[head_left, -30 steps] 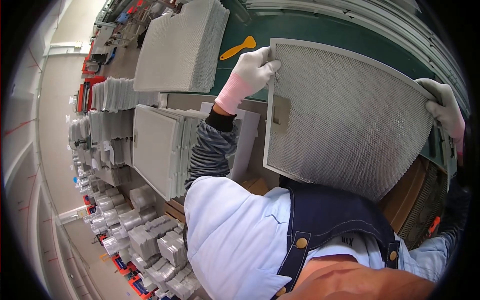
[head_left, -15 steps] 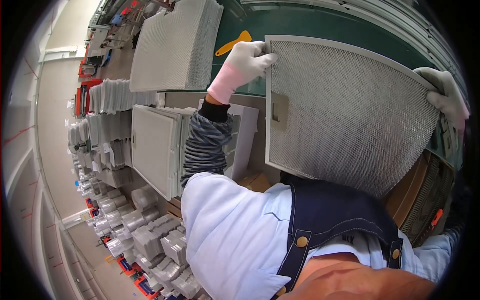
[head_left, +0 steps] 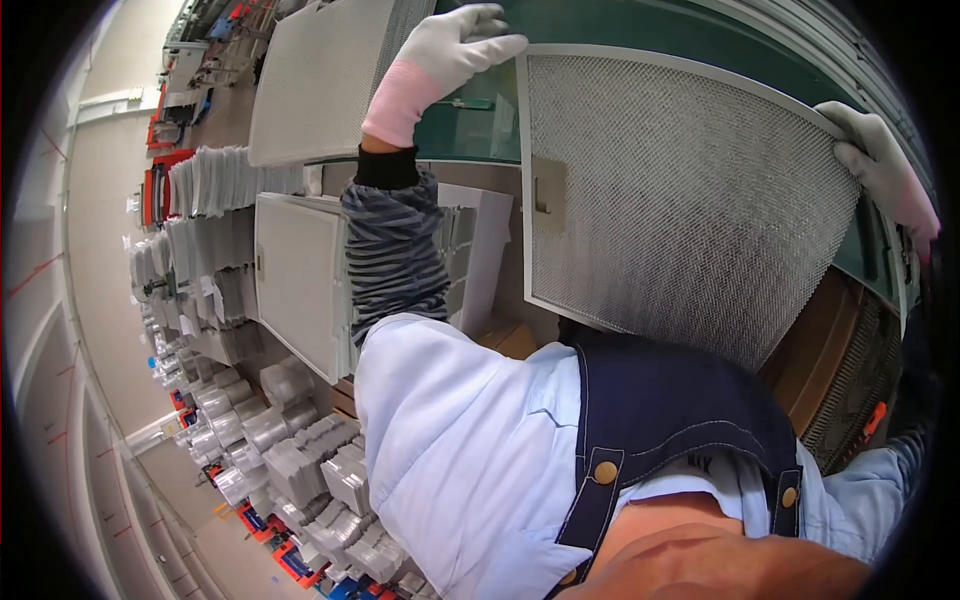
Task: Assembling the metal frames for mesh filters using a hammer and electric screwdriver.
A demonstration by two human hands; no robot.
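Observation:
A metal mesh filter panel (head_left: 690, 190) with a thin pale frame is tilted up in front of me. Its small recessed latch (head_left: 548, 200) sits by the left edge. My right hand (head_left: 875, 155), in a white glove with a pink cuff, grips the upper right corner. My left hand (head_left: 455, 48), gloved alike, is just off the upper left corner, fingers stretched out over the green work surface (head_left: 460, 135), thumb tip close to the frame. Whether the thumb touches the frame I cannot tell.
Stacked mesh panels (head_left: 310, 80) stand left of my left hand. More framed panels (head_left: 300, 270) stand upright below them, beside a white box (head_left: 490, 240). A brown carton (head_left: 815, 340) is at the lower right. Shelves of silvery parts (head_left: 240, 430) line the left.
My left hand has let go of the panel's corner and moved left and up. The yellow scraper seen before is out of sight. The panel has shifted slightly left and up with my right hand.

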